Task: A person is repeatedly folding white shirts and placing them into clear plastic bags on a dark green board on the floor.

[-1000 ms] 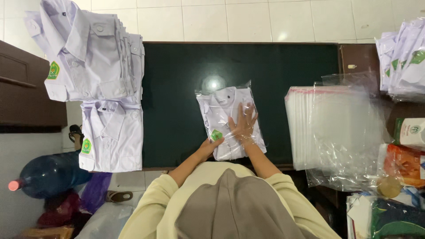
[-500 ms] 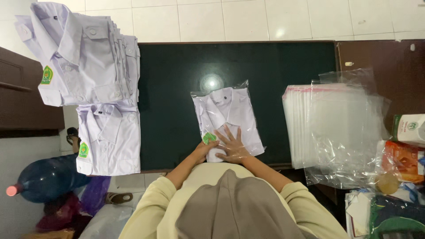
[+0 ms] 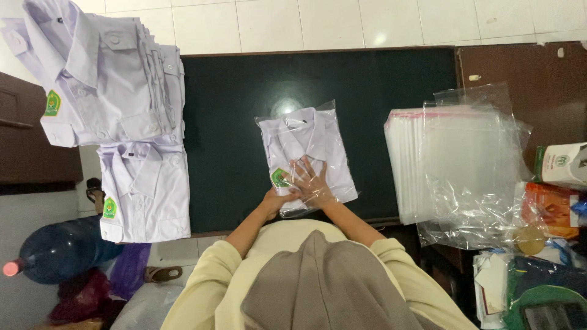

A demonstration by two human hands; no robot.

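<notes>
Even indoor light; glare on tabletop point(image 3: 284, 105)

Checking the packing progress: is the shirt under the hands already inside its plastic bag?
Inside. Clear plastic covers the folded white shirt and juts past its collar; the right hand presses flat on the film.

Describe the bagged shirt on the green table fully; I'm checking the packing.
The bagged shirt is pale lilac-white, folded flat with collar away from the person, a green badge near its lower left. A clear plastic bag encloses it. It lies mid-table. The right hand presses flat on its near end; the left hand touches the near edge.
</notes>
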